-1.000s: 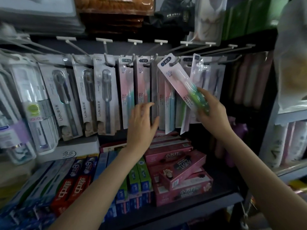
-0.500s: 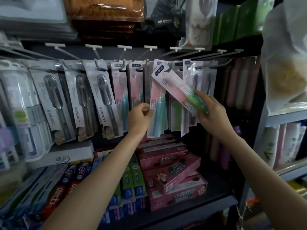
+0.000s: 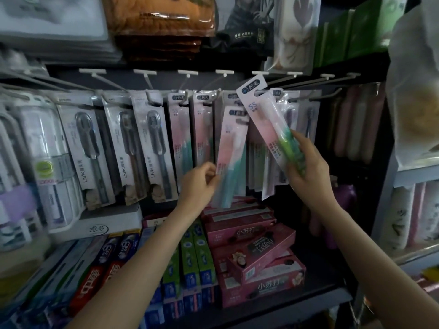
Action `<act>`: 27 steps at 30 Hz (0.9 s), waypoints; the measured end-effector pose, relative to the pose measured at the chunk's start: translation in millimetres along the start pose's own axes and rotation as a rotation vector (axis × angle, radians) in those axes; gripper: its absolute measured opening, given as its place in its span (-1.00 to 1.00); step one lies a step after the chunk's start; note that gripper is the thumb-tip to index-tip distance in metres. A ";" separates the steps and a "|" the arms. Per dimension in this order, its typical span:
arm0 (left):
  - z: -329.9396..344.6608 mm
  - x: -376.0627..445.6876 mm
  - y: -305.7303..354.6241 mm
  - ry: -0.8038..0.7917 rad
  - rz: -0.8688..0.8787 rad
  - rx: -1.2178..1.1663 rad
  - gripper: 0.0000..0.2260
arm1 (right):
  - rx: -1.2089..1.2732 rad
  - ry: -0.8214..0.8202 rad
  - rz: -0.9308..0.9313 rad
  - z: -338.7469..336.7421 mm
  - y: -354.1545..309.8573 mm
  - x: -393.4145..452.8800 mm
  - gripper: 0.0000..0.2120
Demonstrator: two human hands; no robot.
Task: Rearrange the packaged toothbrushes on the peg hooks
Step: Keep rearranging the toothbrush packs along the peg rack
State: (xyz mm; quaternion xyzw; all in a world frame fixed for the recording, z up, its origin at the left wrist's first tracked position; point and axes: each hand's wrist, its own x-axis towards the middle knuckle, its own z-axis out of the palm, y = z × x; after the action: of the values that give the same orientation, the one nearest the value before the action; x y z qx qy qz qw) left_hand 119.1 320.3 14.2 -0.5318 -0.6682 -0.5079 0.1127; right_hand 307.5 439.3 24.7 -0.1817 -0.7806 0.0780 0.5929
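Left hand (image 3: 198,184) pinches lower edge of teal pack (image 3: 229,157), fingers curled on it; pack's top seems off its hook, though blur hides that. Right hand (image 3: 306,162) grips green pack (image 3: 266,117) by lower end, pack tilted up-left, top near hook (image 3: 259,93). Grey packs (image 3: 152,146) hang left of left hand. Pink boxes (image 3: 254,252) below both hands.

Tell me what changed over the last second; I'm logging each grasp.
The left hand went from open against the hanging packs to pinching a pink-teal toothbrush pack, pulling it down off its hook. The right hand kept gripping the tilted green-handled pack.
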 end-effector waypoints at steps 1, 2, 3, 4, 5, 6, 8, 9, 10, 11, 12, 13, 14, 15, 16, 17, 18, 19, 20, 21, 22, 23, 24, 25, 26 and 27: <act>-5.2 -6.3 -9.1 0.017 0.005 0.023 -0.95 | -0.004 -0.003 0.003 2.1 -0.4 -1.5 -0.47; -12.0 -11.2 -17.1 0.051 -0.013 0.008 -0.96 | -0.015 -0.017 0.000 4.5 -0.5 -2.6 -0.47; -19.3 -13.2 -23.7 0.093 -0.049 -0.042 -0.96 | -0.025 -0.037 -0.009 7.8 -0.5 -3.1 -0.46; -26.4 -13.2 -28.9 0.133 -0.086 -0.099 -0.96 | -0.031 -0.063 -0.021 11.5 -1.5 -3.6 -0.44; -32.1 -11.8 -31.7 0.159 -0.118 -0.138 -0.95 | -0.034 -0.091 -0.032 15.7 -2.9 -3.8 -0.43; -35.9 -10.4 -32.1 0.165 -0.145 -0.162 -0.95 | -0.037 -0.114 -0.039 19.9 -5.0 -4.3 -0.43; -36.7 -9.9 -29.0 0.149 -0.187 -0.237 -0.98 | -0.026 -0.141 -0.036 27.5 -10.0 -5.2 -0.43; -34.8 -10.7 -26.2 0.140 -0.202 -0.286 -0.95 | -0.013 -0.143 -0.037 30.2 -12.1 -6.0 -0.44; -32.0 -11.9 -23.4 0.128 -0.216 -0.335 -0.91 | -0.003 -0.141 -0.043 31.8 -12.9 -6.5 -0.44; -29.2 -13.1 -21.1 0.114 -0.225 -0.373 -0.89 | 0.001 -0.137 -0.051 32.4 -13.0 -6.7 -0.45; -27.0 -14.2 -20.0 0.102 -0.225 -0.385 -0.88 | 0.004 -0.133 -0.055 32.0 -12.5 -6.5 -0.45; -25.3 -14.5 -19.7 0.088 -0.220 -0.386 -0.88 | 0.010 -0.128 -0.050 31.1 -11.2 -5.9 -0.45; -24.5 -14.4 -20.2 0.078 -0.216 -0.385 -0.88 | 0.018 -0.121 -0.038 29.7 -9.9 -5.4 -0.44; -24.5 -14.3 -20.4 0.074 -0.218 -0.391 -0.88 | 0.026 -0.113 -0.022 28.2 -8.1 -5.3 -0.43; -25.4 -13.8 -20.5 0.078 -0.220 -0.400 -0.87 | 0.030 -0.104 -0.011 26.7 -6.4 -5.2 -0.43; -26.5 -12.9 -21.0 0.085 -0.224 -0.413 -0.86 | 0.032 -0.097 -0.006 25.7 -4.7 -5.5 -0.42; -27.5 -11.2 -21.6 0.093 -0.225 -0.420 -0.86 | 0.029 -0.097 -0.005 24.7 -3.1 -6.0 -0.42; -28.8 -9.2 -22.1 0.098 -0.223 -0.421 -0.87 | 0.025 -0.101 -0.007 24.2 -1.9 -6.7 -0.43; -29.6 -6.2 -22.8 0.099 -0.221 -0.407 -0.90 | 0.022 -0.106 -0.008 24.0 -1.2 -7.4 -0.43; -30.3 -3.0 -23.4 0.098 -0.224 -0.390 -0.93 | 0.021 -0.112 -0.009 23.6 -0.7 -7.9 -0.44; -30.1 0.2 -23.8 0.095 -0.228 -0.377 -0.96 | 0.021 -0.119 -0.009 22.6 -1.0 -8.4 -0.44; -29.5 2.4 -23.5 0.090 -0.236 -0.373 -0.96 | 0.023 -0.124 -0.006 21.8 -1.7 -8.8 -0.45; -28.9 3.5 -22.4 0.087 -0.242 -0.375 -0.96 | 0.024 -0.129 -0.002 20.8 -3.2 -9.0 -0.46; -27.6 3.8 -20.4 0.086 -0.242 -0.378 -0.96 | 0.025 -0.132 0.005 19.8 -4.5 -9.2 -0.46; -25.9 3.3 -17.4 0.084 -0.236 -0.383 -0.95 | 0.026 -0.135 0.013 19.0 -5.4 -9.4 -0.46; -23.6 2.3 -14.0 0.075 -0.227 -0.395 -0.94 | 0.033 -0.137 0.024 18.5 -5.5 -9.8 -0.46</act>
State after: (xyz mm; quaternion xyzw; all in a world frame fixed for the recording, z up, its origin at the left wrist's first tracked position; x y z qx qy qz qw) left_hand 97.4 304.0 18.8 -0.4458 -0.6067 -0.6576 -0.0265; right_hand 291.1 432.3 12.4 -0.1757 -0.8158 0.1102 0.5399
